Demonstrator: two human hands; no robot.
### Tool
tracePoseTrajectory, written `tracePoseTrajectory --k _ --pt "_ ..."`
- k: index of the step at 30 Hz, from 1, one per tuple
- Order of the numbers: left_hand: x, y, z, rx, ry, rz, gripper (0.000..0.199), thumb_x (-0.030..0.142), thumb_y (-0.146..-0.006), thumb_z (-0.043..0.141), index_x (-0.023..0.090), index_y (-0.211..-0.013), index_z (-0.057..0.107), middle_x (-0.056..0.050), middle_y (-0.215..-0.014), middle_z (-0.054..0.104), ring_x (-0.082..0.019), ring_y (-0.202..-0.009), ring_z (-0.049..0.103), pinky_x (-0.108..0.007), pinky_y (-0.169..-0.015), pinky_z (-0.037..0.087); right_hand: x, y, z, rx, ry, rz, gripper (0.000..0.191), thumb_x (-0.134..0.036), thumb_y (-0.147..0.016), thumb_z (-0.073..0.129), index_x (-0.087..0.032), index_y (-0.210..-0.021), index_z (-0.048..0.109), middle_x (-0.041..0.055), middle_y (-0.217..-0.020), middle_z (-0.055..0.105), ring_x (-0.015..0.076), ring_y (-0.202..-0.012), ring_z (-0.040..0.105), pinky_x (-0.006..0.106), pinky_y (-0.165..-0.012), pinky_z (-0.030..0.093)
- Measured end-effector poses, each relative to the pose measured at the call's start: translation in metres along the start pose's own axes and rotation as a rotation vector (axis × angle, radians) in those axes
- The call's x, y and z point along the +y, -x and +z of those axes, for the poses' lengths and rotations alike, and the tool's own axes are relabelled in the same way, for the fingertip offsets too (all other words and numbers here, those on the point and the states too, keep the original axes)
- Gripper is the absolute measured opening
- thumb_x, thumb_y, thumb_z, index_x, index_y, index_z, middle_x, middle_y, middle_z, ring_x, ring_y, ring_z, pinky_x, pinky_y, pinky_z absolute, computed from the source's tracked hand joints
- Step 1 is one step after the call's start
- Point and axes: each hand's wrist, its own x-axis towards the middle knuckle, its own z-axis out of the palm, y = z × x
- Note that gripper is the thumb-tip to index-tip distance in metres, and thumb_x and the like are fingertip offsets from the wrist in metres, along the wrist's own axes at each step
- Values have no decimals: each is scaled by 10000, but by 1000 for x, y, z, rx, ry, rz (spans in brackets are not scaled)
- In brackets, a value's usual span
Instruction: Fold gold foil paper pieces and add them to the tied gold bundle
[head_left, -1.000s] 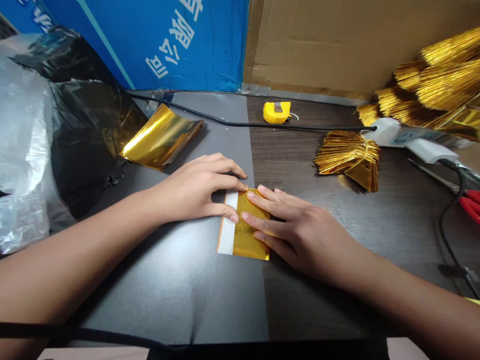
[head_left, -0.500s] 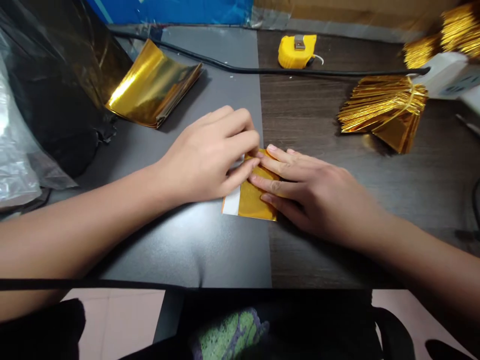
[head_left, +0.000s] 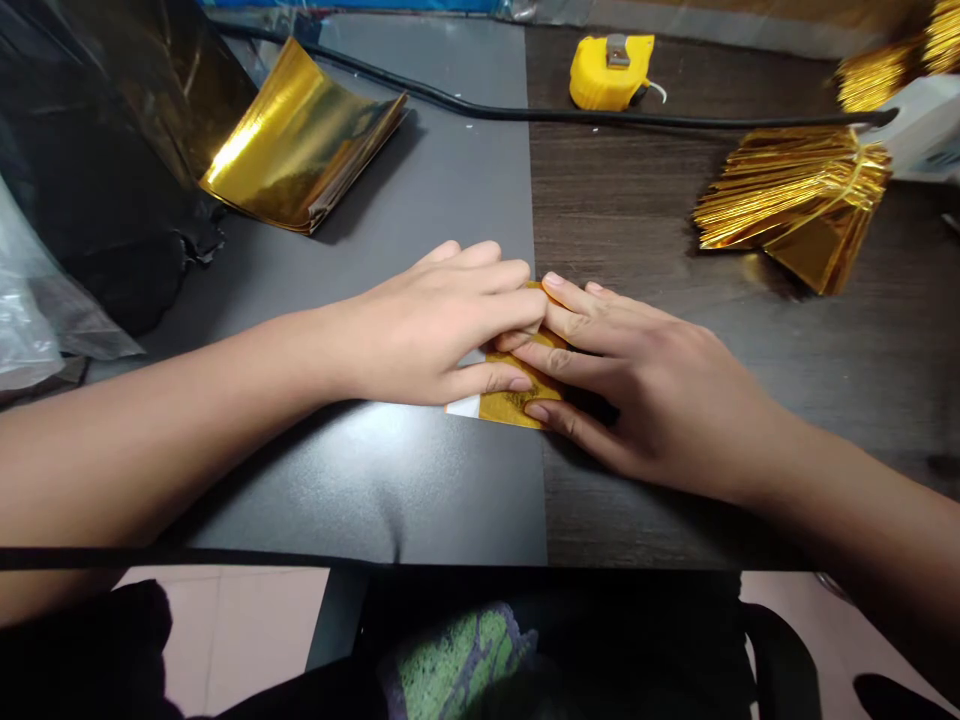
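Note:
A small sheet of gold paper (head_left: 514, 406) lies on the table under both hands, its white strip (head_left: 463, 406) showing along the left side. My left hand (head_left: 439, 330) rests over it with the fingers curled in and the knuckles low on the paper. The left thumb stretches across the gold face. Fingers spread, my right hand (head_left: 637, 370) lies on the sheet's right part with the fingertips pressing on it. The two hands touch or nearly touch at the left knuckles. Much of the sheet is hidden beneath them.
A stack of gold sheets (head_left: 300, 150) lies back left beside a black plastic bag (head_left: 97, 180). A black cable (head_left: 480, 108) crosses behind the hands. Beyond it sits a yellow tape measure (head_left: 611, 75). A tied gold paper bundle (head_left: 795, 200) lies right, near a white object (head_left: 919, 130).
My left hand has moved slightly right across the paper, its fingers curling more and its thumb straightening out. My right hand stays on the sheet. The whole view has tilted slightly downward.

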Motion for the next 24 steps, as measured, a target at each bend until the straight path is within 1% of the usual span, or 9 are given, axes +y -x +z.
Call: tracePoseTrajectory --k 3,8,12,19,21,24 --pt "-2 2 1 6 -45 40 302 499 -935 582 215 -837 551 -39 -861 566 -239 -912 501 -392 -890 396 1 1 -1 -18 30 -5 457 -363 -1004 571 -192 -1425 617 134 -1554 530 381 -1484 426 623 -1187 409" --pt "-2 3 1 2 -51 51 394 603 -883 625 220 -861 535 -38 -865 559 -239 -898 502 -388 -871 397 2 1 -2 -35 47 -6 499 -409 -1001 580 -202 -1455 588 115 -1570 516 353 -1499 410 592 -1208 394" --pt "-2 2 0 -12 -26 50 411 623 -863 644 225 -861 544 -37 -864 556 -250 -922 511 -393 -891 391 2 2 -2 -48 43 -13 515 -442 -1001 579 -200 -1456 585 115 -1573 512 359 -1504 400 600 -1211 386" --pt "-5 1 -3 -41 4 51 412 620 -882 652 226 -845 539 -31 -850 575 -242 -928 516 -384 -893 399 4 2 -3 -52 23 -22 500 -442 -1002 578 -230 -1454 588 85 -1557 536 347 -1501 410 598 -1218 382" --pt "-4 1 -3 -41 3 51 413 620 -884 652 223 -850 541 -36 -875 578 -244 -932 522 -387 -885 402 4 2 -3 -44 18 -23 501 -445 -1000 579 -234 -1455 590 85 -1557 536 349 -1498 416 596 -1213 391" --pt "-3 3 -2 -15 -4 48 423 625 -882 654 218 -865 542 -58 -964 578 -256 -962 532 -389 -864 406 5 2 -3 -34 19 -29 513 -454 -992 592 -226 -1451 595 96 -1551 541 355 -1496 418 588 -1206 405"
